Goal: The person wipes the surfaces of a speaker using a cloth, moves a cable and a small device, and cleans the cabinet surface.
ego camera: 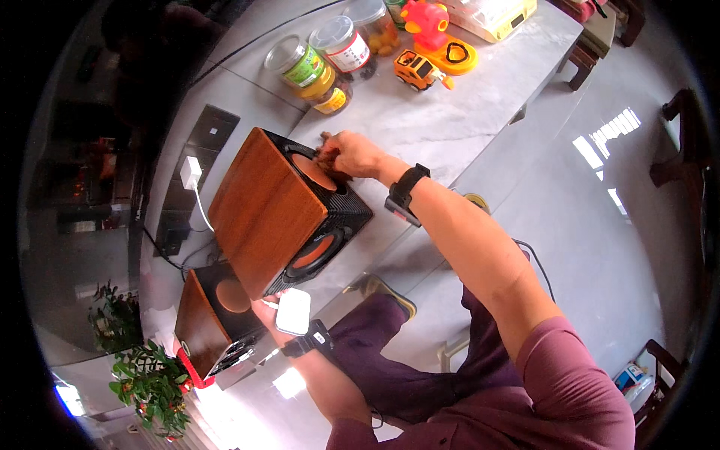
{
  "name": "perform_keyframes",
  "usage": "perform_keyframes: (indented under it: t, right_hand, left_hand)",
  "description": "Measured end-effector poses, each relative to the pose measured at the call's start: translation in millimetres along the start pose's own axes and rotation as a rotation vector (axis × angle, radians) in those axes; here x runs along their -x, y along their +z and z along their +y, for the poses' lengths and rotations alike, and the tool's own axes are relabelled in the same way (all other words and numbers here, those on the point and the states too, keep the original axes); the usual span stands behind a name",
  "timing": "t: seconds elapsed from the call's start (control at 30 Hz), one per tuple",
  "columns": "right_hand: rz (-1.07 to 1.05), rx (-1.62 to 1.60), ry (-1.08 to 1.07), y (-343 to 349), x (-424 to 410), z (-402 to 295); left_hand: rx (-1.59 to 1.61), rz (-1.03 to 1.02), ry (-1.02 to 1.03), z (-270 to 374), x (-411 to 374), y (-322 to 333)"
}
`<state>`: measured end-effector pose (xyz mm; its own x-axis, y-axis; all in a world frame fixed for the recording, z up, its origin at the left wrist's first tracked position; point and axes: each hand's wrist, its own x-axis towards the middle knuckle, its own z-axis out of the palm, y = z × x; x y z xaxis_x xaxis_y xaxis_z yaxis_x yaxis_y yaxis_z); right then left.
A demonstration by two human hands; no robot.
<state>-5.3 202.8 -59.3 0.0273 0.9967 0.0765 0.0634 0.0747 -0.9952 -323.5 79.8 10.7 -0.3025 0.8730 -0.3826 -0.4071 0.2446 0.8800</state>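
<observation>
A wood-sided loudspeaker [270, 208] with black ribbed faces and orange-brown cones stands tilted in the view on the grey stone-like counter [427, 129]. My right hand [354, 154] presses a crumpled brown cloth [329, 154] against the cone at its far end. Around the speaker's near lower corner is my left hand [267, 312], its fingers mostly hidden. A white rounded box [293, 311] with a white plug in its side covers part of that hand and wrist. Black straps circle both wrists. A second, similar speaker [205, 320] sits beside my left hand.
Jars [312, 73], a toy truck [416, 70] and a pink-and-orange toy [430, 34] stand at the counter's far end. A white charger [191, 172] is plugged into a dark wall socket strip [211, 129]. A leafy plant [149, 382] is at lower left.
</observation>
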Motion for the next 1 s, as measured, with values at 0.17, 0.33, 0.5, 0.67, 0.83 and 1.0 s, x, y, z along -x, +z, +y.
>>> perform_keyframes:
  t: [0.17, 0.33, 0.5, 0.67, 0.83, 1.0]
  right_hand:
    - [0.075, -0.686, -0.024, 14, -5, -38]
    - [0.043, -0.065, -0.186, 26, -17, -20]
    - [-0.011, 0.268, -0.09, 15, -14, 7]
    - [-0.177, 0.425, 0.003, -4, 11, -13]
    - [-0.659, 0.453, 0.298, -25, 36, -39]
    - [-0.78, -0.099, 0.237, -48, 60, -56]
  left_hand:
    - [0.002, 0.047, -0.015, -2, -9, -23]
    - [0.073, -0.009, -0.038, -6, -12, -22]
    - [0.041, -0.101, -0.018, -1, -5, -11]
    - [0.011, -0.007, 0.006, -1, -2, -6]
    - [0.086, -0.06, -0.012, -5, -27, -34]
    - [0.046, -0.072, -0.047, -3, -25, -36]
